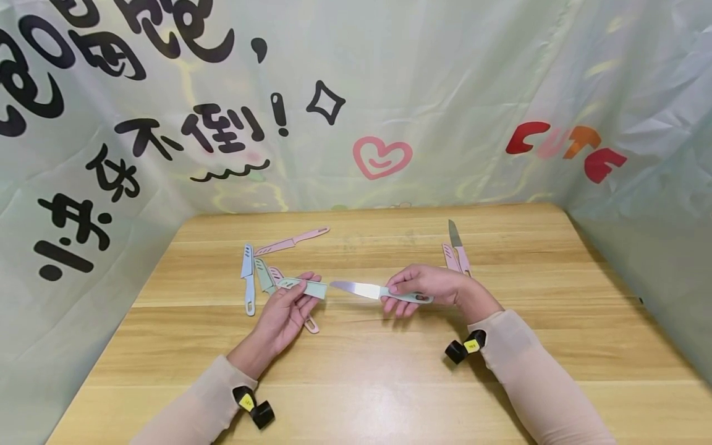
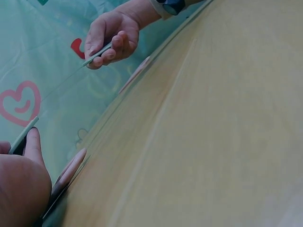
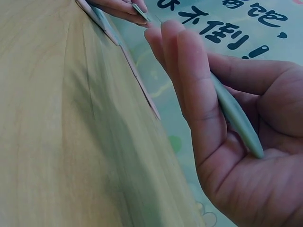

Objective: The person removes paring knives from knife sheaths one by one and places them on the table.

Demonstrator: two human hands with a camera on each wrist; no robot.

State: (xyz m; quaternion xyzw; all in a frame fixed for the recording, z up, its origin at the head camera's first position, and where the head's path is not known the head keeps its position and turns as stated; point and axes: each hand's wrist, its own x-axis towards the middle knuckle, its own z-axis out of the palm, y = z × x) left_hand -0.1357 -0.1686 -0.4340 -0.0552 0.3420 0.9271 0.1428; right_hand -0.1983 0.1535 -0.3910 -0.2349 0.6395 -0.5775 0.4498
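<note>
In the head view my left hand pinches a mint green knife sheath between thumb and fingers, its mouth facing right. My right hand grips the mint green handle of a small knife, whose bare blade points left at the sheath's mouth with a narrow gap between them. Just behind the left hand lie a sheathed mint green knife and a pink knife, partly hidden by the hand, its handle end showing below.
A sheathed blue knife and a sheathed pink knife lie at the table's left. Beyond the right hand are an unsheathed pink knife and a pink sheath. A printed cloth hangs behind the wooden table.
</note>
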